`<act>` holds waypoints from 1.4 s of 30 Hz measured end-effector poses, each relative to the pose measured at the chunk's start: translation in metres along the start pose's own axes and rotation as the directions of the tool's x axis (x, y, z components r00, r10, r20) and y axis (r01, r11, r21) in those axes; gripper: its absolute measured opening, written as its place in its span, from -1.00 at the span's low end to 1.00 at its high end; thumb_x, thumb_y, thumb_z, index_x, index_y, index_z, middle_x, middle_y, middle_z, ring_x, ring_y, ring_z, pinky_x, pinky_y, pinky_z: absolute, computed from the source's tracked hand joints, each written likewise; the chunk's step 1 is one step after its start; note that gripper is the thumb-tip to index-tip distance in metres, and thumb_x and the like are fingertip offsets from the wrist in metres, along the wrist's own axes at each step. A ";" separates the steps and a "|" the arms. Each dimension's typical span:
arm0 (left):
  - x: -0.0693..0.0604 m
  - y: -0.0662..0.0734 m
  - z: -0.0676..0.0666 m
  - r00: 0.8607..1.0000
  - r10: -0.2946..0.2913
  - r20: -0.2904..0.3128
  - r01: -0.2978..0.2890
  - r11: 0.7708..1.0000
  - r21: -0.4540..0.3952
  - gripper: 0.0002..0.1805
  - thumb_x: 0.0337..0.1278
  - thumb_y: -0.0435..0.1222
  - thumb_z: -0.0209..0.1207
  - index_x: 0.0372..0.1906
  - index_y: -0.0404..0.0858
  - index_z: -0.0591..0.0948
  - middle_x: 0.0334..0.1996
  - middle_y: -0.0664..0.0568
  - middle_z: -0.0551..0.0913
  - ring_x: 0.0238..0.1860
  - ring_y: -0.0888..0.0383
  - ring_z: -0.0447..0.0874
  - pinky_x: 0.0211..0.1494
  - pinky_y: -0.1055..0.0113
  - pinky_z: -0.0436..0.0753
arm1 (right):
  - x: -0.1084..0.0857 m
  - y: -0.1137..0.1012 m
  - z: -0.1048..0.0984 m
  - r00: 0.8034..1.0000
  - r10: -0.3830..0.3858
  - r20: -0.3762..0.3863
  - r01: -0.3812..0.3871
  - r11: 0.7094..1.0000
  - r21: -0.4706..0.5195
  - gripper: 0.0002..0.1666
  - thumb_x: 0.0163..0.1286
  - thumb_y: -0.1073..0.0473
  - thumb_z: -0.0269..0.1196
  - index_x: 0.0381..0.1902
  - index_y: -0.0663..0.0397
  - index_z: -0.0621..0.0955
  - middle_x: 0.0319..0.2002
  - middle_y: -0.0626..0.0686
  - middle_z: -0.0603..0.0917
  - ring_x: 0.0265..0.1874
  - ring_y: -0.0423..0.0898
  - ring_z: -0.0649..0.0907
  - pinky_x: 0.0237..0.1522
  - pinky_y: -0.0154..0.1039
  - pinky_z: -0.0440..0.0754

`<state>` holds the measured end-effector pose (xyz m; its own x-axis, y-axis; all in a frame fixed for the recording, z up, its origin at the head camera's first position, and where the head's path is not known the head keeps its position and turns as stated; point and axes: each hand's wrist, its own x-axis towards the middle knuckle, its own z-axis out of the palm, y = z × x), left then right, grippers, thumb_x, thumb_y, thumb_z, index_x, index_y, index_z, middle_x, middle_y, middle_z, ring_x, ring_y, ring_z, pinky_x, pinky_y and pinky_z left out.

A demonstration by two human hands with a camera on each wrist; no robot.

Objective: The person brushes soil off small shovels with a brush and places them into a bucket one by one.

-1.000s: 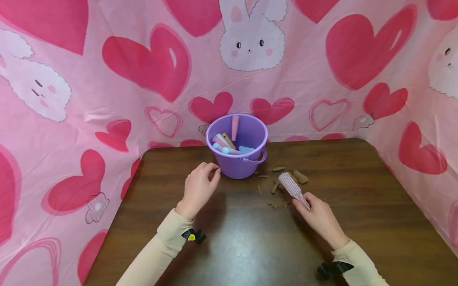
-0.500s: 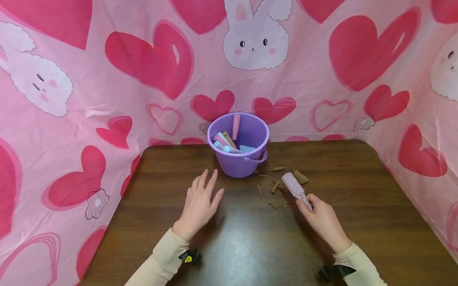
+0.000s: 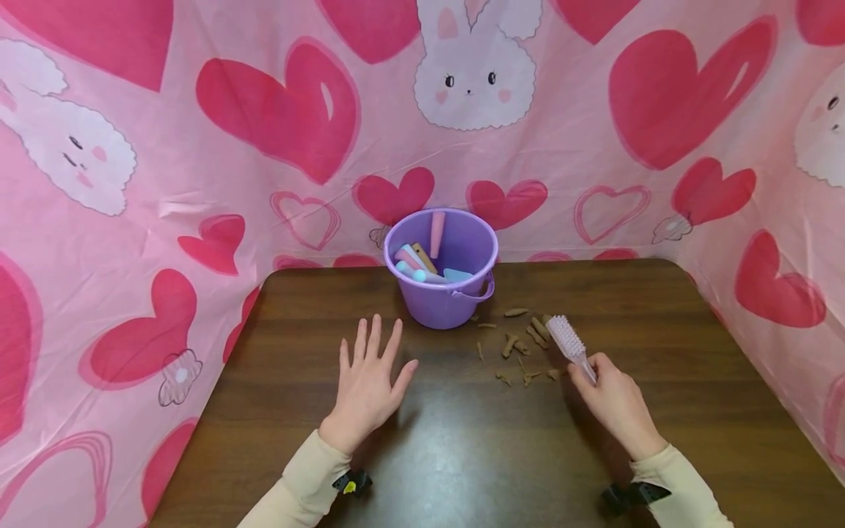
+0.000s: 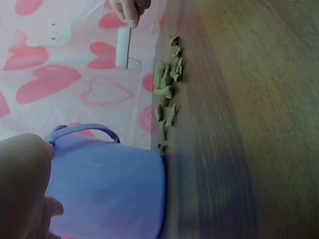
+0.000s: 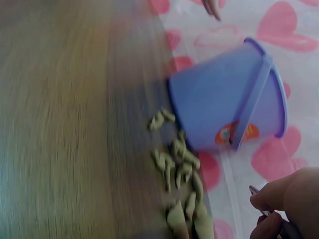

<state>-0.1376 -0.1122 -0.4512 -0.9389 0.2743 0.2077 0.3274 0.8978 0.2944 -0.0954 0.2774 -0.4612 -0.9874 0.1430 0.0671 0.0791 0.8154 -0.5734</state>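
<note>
My right hand (image 3: pixel 617 403) grips a pale pink brush (image 3: pixel 565 337) by its handle, bristles facing up in the head view. The left wrist view shows the brush (image 4: pixel 123 47) raised off the table. To its left lie several brown, clay-like pieces (image 3: pixel 511 345), some long and some curled. My left hand (image 3: pixel 366 389) holds nothing; its fingers are spread, palm down, in front of the purple bucket (image 3: pixel 442 304) and to its left. Pink, light blue and tan handles (image 3: pixel 422 273) stick up inside the bucket. What lies under them is hidden.
The brown wooden table (image 3: pixel 449 455) meets a pink cloth (image 3: pixel 515 154) with hearts and rabbits at the back and sides. The bucket stands at the table's back edge, its purple handle (image 3: pixel 485 293) hanging on the right. An orange sticker (image 5: pixel 229 134) shows on its side.
My left hand has gone from loosely curled fingers beside the bucket to spread ones, slightly nearer me. My right hand has carried the brush rightward, uncovering more brown pieces.
</note>
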 end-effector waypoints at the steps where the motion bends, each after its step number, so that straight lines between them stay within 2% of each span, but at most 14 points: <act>1: 0.000 0.000 0.000 1.000 0.002 -0.005 -0.002 1.000 0.004 -0.18 0.48 0.26 -0.07 0.68 0.03 0.11 0.67 -0.19 -0.05 0.68 -0.21 -0.27 0.51 -0.44 -0.10 | 0.001 0.004 -0.002 1.000 0.007 0.001 -0.007 1.000 -0.008 -0.58 0.55 -0.02 0.19 -0.14 0.30 0.52 -0.46 0.12 0.59 -0.55 0.01 0.50 -0.50 -0.10 0.42; 4: -0.001 0.000 0.001 1.000 0.003 -0.018 -0.003 1.000 0.008 -0.18 0.48 0.25 -0.05 0.67 0.02 0.14 0.66 -0.21 -0.02 0.67 -0.23 -0.25 0.51 -0.45 -0.10 | 0.004 0.016 -0.009 1.000 0.025 0.005 -0.025 0.999 -0.029 -0.56 0.55 -0.03 0.15 -0.14 0.34 0.52 -0.44 0.17 0.61 -0.54 0.04 0.52 -0.49 -0.08 0.43; 12: -0.004 -0.001 0.003 1.000 -0.023 0.003 0.023 0.999 0.024 -0.17 0.48 0.25 -0.03 0.67 -0.01 0.15 0.66 -0.22 -0.01 0.67 -0.23 -0.24 0.49 -0.49 -0.14 | 0.010 0.045 -0.017 0.995 0.091 0.045 -0.087 0.993 -0.085 -0.51 0.55 0.01 0.09 -0.14 0.47 0.51 -0.43 0.27 0.62 -0.54 0.07 0.54 -0.48 -0.03 0.48; 15: -0.004 -0.001 0.004 1.000 -0.028 0.000 0.028 0.999 0.018 -0.16 0.47 0.26 -0.02 0.67 -0.03 0.15 0.66 -0.23 0.00 0.66 -0.26 -0.17 0.48 -0.48 -0.06 | 0.013 0.051 -0.016 0.994 0.098 0.047 -0.093 0.990 -0.103 -0.49 0.55 0.01 0.07 -0.14 0.50 0.52 -0.42 0.31 0.64 -0.53 0.09 0.55 -0.47 0.02 0.52; 19: -0.004 0.000 0.005 1.000 -0.029 -0.001 0.029 0.999 0.018 -0.14 0.45 0.28 -0.01 0.66 -0.04 0.18 0.65 -0.24 0.01 0.64 -0.30 -0.08 0.45 -0.48 0.08 | 0.016 0.055 -0.015 0.994 0.096 0.047 -0.090 0.988 -0.126 -0.50 0.54 0.03 0.06 -0.18 0.50 0.54 -0.43 0.33 0.64 -0.54 0.12 0.58 -0.44 0.10 0.55; 25: -0.005 0.000 0.006 0.999 -0.033 -0.011 0.033 0.999 -0.004 -0.11 0.42 0.27 0.04 0.67 -0.05 0.14 0.65 -0.25 0.00 0.63 -0.31 -0.05 0.43 -0.46 0.15 | 0.018 0.060 -0.014 0.996 0.072 0.059 -0.063 0.987 -0.145 -0.55 0.52 0.08 0.11 -0.16 0.48 0.59 -0.41 0.31 0.66 -0.51 0.12 0.58 -0.42 0.11 0.55; 28: -0.005 -0.001 0.006 0.999 -0.037 -0.020 0.036 0.999 -0.017 -0.09 0.42 0.26 0.06 0.68 -0.03 0.11 0.66 -0.25 -0.01 0.63 -0.32 -0.03 0.42 -0.45 0.18 | 0.018 0.061 -0.014 0.998 0.041 0.047 -0.033 0.987 -0.160 -0.59 0.51 0.11 0.17 -0.13 0.48 0.61 -0.37 0.33 0.65 -0.47 0.15 0.60 -0.37 0.19 0.56; 32: -0.006 -0.001 0.006 0.999 -0.035 -0.021 0.034 0.999 -0.016 -0.10 0.42 0.26 0.06 0.68 -0.02 0.11 0.66 -0.25 -0.01 0.63 -0.32 -0.04 0.42 -0.45 0.18 | 0.016 0.060 -0.012 1.000 0.015 0.026 -0.010 0.983 -0.185 -0.59 0.46 0.13 0.25 -0.13 0.51 0.53 -0.40 0.34 0.63 -0.48 0.22 0.63 -0.39 0.28 0.58; 37: -0.005 -0.002 0.007 0.999 -0.030 -0.035 0.030 1.000 -0.009 -0.11 0.42 0.25 0.07 0.66 -0.06 0.16 0.63 -0.30 0.04 0.62 -0.34 -0.01 0.42 -0.47 0.18 | 0.010 0.060 -0.009 0.997 0.065 0.030 -0.057 0.973 -0.222 -0.61 0.43 0.07 0.28 -0.32 0.30 0.42 -0.54 0.22 0.56 -0.58 0.23 0.60 -0.56 0.20 0.52; 42: -0.007 -0.003 0.007 0.999 -0.041 -0.031 0.041 0.999 -0.016 -0.12 0.42 0.24 0.07 0.66 -0.07 0.18 0.62 -0.33 0.06 0.62 -0.34 -0.02 0.43 -0.48 0.14 | 0.008 0.061 -0.006 0.996 0.085 0.030 -0.075 0.969 -0.234 -0.61 0.44 0.02 0.26 -0.44 0.17 0.44 -0.54 0.15 0.52 -0.59 0.18 0.58 -0.58 0.15 0.48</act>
<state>-0.1329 -0.1145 -0.4603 -0.9480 0.2261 0.2242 0.2904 0.9027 0.3176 -0.0981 0.3315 -0.4907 -0.9809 0.1945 -0.0063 0.1830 0.9110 -0.3696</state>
